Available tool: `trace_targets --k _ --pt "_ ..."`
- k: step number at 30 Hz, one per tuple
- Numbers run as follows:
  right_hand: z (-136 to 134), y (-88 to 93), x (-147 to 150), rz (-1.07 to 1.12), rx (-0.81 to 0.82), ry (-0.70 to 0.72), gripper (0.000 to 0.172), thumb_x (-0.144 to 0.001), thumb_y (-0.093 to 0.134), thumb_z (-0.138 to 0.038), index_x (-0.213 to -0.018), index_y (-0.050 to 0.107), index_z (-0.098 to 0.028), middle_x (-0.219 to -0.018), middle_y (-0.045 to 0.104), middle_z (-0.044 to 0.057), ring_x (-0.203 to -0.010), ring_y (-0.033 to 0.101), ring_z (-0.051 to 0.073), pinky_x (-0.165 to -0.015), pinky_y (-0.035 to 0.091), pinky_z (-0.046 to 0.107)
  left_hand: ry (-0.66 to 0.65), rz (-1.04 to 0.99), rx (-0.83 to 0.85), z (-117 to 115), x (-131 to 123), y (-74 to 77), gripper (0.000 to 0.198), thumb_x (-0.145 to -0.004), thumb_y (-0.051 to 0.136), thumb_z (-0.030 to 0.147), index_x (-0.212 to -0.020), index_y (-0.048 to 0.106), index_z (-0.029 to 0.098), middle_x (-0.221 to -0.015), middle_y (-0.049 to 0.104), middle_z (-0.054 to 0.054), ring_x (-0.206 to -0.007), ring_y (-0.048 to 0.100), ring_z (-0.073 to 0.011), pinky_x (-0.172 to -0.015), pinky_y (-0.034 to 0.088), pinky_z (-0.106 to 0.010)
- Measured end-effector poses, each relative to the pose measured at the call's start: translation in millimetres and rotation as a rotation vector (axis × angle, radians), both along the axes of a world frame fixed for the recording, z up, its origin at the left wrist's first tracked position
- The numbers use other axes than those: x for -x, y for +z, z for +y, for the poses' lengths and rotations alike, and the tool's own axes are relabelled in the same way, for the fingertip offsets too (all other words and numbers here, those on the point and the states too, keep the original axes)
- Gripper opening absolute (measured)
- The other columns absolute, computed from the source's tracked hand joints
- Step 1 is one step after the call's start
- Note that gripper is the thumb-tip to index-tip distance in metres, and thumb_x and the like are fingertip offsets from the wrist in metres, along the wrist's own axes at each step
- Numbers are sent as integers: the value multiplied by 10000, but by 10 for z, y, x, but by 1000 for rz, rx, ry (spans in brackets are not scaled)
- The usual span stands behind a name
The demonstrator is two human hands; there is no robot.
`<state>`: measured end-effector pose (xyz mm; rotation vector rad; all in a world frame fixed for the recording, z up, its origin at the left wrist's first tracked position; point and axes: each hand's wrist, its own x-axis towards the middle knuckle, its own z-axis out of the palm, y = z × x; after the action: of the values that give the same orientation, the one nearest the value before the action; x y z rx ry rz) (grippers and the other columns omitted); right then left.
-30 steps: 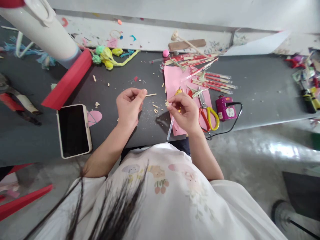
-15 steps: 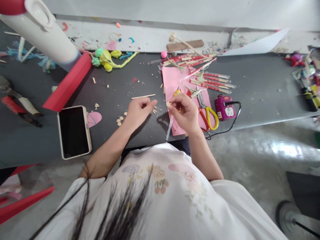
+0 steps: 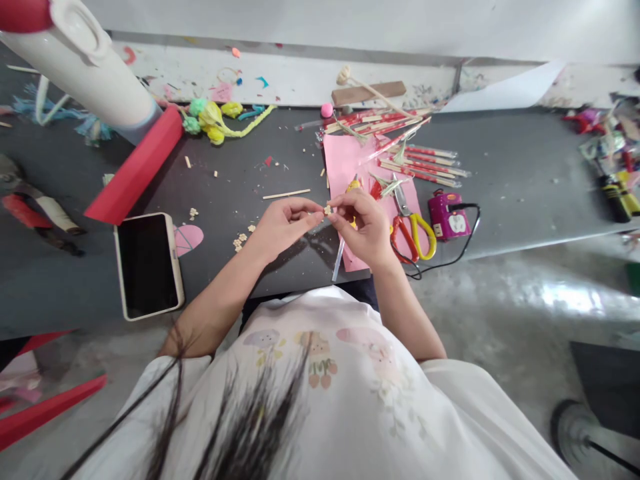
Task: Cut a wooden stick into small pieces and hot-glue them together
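A tiny pale flower-shaped piece (image 3: 328,210), seemingly made of small wooden bits, is held at the fingertips in front of me. My right hand (image 3: 365,223) pinches it between thumb and forefinger. From the other side, my left hand (image 3: 285,228) has its thumb and finger closed at the flower's edge; anything smaller between them is hidden. Several similar flowers (image 3: 240,241) lie on the table left of my left wrist. Just beyond that hand rests a thin wooden stick (image 3: 287,194). Under my right hand are a pink sheet (image 3: 340,157) and a glue stick (image 3: 339,259).
Scissors (image 3: 423,237) and a purple box with a black cable (image 3: 451,217) lie to the right. Red-and-cream wrapped sticks (image 3: 425,167) are behind. At left are a phone (image 3: 149,267), a red folded strip (image 3: 137,167), pliers (image 3: 40,200) and a white bottle (image 3: 95,73).
My right hand has shifted slightly left with the flower. My left hand has moved right and its fingertips now meet the flower's edge.
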<state>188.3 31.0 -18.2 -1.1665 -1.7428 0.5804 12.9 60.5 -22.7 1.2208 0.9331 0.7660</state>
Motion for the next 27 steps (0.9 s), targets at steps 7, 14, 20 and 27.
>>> trace_targets --k 7,14,20,27 --pt "-4 -16 24 -26 11 1 113 -862 632 -293 -939 637 -211 -759 557 -8 -670 507 112 -600 439 262 23 -125 173 17 28 4 294 -643 794 443 -719 681 182 -461 368 72 -351 234 -20 -356 146 -198" --pt "-14 2 37 -50 0 42 114 -862 631 -273 -954 641 -206 -784 602 1 -684 535 113 -598 440 257 41 -145 300 22 15 72 295 -559 836 390 -639 659 169 -397 311 89 -326 215 -13 -353 109 -193" --pt "-38 195 -257 -317 105 -115 177 -891 568 -315 -1024 629 -216 -837 629 26 -732 560 153 -687 464 317 237 -165 281 53 20 108 199 -603 778 301 -619 625 174 -369 287 105 -318 193 -8 -333 115 -181" --pt "-124 94 -588 -860 385 -245 362 -764 706 -336 -1069 633 -155 -1017 638 153 -925 592 320 -786 469 458 309 -185 247 72 26 73 138 -678 709 286 -666 628 176 -373 315 107 -314 194 -7 -327 133 -179"
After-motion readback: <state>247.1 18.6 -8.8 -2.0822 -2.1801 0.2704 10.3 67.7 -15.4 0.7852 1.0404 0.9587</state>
